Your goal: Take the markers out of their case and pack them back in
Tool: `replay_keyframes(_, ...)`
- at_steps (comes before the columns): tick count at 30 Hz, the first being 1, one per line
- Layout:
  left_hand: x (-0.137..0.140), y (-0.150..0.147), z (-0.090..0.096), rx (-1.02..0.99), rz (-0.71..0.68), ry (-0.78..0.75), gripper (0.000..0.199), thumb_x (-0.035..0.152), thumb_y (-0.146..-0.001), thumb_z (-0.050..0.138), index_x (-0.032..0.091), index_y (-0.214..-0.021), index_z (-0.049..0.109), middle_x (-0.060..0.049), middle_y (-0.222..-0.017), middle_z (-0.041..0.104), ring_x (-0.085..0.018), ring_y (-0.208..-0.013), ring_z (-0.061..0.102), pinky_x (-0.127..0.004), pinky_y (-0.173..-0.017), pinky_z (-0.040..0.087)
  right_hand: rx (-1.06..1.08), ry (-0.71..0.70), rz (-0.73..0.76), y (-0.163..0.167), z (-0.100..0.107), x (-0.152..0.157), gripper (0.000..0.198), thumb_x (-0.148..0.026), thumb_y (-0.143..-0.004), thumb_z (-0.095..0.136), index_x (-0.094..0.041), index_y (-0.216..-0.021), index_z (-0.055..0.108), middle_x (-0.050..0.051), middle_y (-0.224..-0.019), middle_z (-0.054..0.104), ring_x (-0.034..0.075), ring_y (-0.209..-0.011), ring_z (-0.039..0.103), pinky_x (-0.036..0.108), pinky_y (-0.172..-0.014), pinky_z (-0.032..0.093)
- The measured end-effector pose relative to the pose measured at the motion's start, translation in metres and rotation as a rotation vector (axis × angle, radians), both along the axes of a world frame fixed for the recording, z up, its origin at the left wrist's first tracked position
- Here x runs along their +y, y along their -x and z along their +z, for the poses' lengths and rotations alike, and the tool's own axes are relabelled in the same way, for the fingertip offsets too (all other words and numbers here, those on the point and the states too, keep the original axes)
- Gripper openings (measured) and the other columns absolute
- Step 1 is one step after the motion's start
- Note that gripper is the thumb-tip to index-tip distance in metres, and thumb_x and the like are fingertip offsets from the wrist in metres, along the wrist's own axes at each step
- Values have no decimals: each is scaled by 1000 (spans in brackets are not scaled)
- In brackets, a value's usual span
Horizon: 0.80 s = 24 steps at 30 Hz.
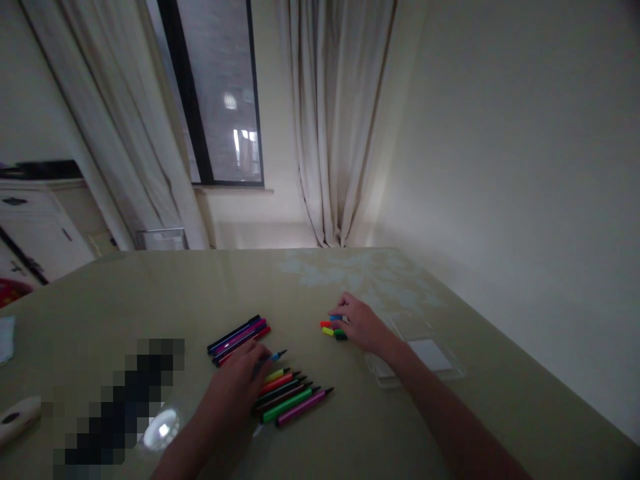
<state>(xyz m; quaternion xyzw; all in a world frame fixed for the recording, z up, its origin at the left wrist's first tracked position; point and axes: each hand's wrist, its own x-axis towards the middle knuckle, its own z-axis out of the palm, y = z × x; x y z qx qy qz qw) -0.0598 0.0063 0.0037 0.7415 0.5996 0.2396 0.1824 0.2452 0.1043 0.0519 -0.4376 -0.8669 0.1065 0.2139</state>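
Note:
My left hand (245,370) is closed around a blue felt-tip marker (276,357) with its cap off, the tip pointing right. Just below it lies a row of uncapped markers, among them a green marker (287,406) and a purple marker (303,408). Beyond the left hand, several capped markers (239,337) lie side by side. Farther right, my right hand (359,325) has its fingers pinched at a blue cap (336,318). Orange, yellow and dark green caps (329,331) are grouped on the table under those fingertips.
A clear plastic case (429,355) lies flat beside my right forearm. On the left of the table (165,293) are a blurred-out dark object (123,407) and a pale object (19,420) with a dark spot. A wall runs along the right edge; curtains and a window are behind.

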Motion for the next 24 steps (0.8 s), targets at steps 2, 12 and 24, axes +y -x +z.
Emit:
replay_keyframes(2, -3, -4, 2, -3, -53, 25, 33, 45, -101, 45, 23, -94, 69, -9, -105, 70, -26, -101, 67, -40, -91, 50, -40, 68, 57, 9, -9, -4, 18, -15, -90, 70, -18, -106, 77, 6, -102, 65, 18, -91, 63, 27, -83, 46)
replay_keyframes(12, 4, 20, -1, 207, 338, -116, 41, 39, -102, 31, 19, -119, 63, -12, -115, 64, -30, -105, 64, -42, -92, 49, -14, 132, 69, 17, -23, -8, 17, -6, -80, 70, -16, -94, 70, 6, -97, 67, 19, -93, 61, 27, -82, 42)
replay_keyframes(24, 4, 25, -8, 268, 330, -50, 32, 36, -102, 37, 23, -107, 65, -9, -110, 67, -27, -104, 65, -38, -93, 48, -106, 140, -9, 16, -21, -4, 16, -14, -82, 75, -16, -98, 76, 8, -100, 71, 22, -95, 64, 29, -83, 43)
